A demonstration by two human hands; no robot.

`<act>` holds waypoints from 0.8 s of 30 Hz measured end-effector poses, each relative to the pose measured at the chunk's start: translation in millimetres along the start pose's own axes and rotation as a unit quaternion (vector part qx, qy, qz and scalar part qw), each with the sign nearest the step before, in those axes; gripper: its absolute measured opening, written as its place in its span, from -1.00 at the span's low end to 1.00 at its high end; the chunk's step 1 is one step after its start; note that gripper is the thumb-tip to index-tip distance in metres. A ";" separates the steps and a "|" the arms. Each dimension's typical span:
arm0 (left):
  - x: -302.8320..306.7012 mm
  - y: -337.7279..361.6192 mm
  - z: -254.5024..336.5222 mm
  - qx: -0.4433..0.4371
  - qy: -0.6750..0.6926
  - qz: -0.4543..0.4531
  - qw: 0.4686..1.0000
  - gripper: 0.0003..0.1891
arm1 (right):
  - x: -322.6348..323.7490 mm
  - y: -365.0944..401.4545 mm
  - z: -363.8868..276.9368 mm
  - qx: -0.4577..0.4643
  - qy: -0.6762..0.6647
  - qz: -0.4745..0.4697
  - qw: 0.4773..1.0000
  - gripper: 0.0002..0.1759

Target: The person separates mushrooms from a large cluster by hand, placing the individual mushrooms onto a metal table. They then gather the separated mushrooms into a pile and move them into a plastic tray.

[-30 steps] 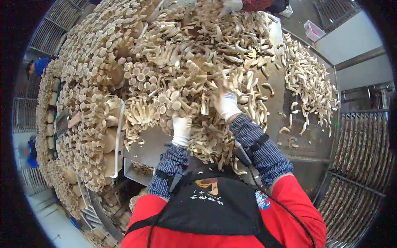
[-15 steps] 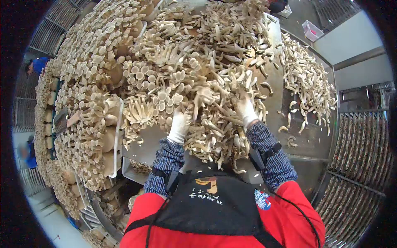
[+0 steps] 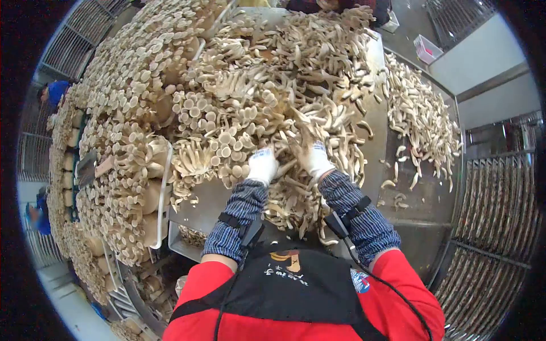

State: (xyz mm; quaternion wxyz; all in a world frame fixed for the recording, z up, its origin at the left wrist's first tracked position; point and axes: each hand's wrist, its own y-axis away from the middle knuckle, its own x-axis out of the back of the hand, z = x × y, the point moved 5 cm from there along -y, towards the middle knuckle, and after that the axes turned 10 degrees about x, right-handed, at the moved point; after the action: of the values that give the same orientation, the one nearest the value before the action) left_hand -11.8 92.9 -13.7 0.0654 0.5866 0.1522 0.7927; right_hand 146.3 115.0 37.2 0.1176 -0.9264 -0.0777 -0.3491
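Both my hands wear white gloves with soiled fingers and work in a heap of pale, long-stemmed mushrooms [image 3: 293,196]. My left hand [image 3: 263,163] is at the heap's near left side, its fingertips hidden among the stems. Close to its right, my right hand [image 3: 311,154] has its fingers bent round a mushroom cluster [image 3: 302,120]; the fingertips are partly covered. Left of my hands stand clusters with round, flat caps [image 3: 227,142]. Loose single mushrooms lie around and beyond the right hand.
A metal table [image 3: 372,176] carries the heap. Separated mushrooms [image 3: 424,113] lie in a pile at the right. Densely packed mushroom blocks [image 3: 122,113] fill the left, beside a white crate rim [image 3: 165,199]. Slatted racks [image 3: 495,227] stand at right. Other people [image 3: 56,92] are at the edges.
My right hand has moved left, and my left hand slightly right, so they are closer together. Mushrooms between them have shifted.
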 end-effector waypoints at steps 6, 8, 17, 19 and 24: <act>12.4 44.9 -16.7 -0.072 0.096 0.198 0.973 -0.62 | -43.2 -69.7 4.6 0.011 0.069 -0.114 0.991 -0.06; 34.5 54.6 -8.1 -0.089 0.131 0.207 0.965 -0.71 | -51.2 -95.9 -4.4 0.071 0.077 -0.081 0.991 0.00; 57.0 40.4 -19.4 0.087 0.457 0.110 0.878 -0.62 | -62.8 -123.2 -6.5 0.078 -0.040 0.047 0.995 -0.09; 50.6 36.3 -23.6 0.132 0.573 0.068 0.806 -0.64 | -65.3 -111.6 6.1 -0.038 -0.488 0.151 0.859 -0.33; 75.2 48.8 11.2 0.027 0.835 -0.072 0.545 -0.41 | 16.8 -70.2 -8.3 0.038 -0.239 0.177 0.954 -0.60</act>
State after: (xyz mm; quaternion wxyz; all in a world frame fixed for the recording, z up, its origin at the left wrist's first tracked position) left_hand -20.3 69.9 73.2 -0.0503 -0.3517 0.2014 0.9128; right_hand 137.8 181.2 66.0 0.1908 -0.9765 0.0487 -0.0877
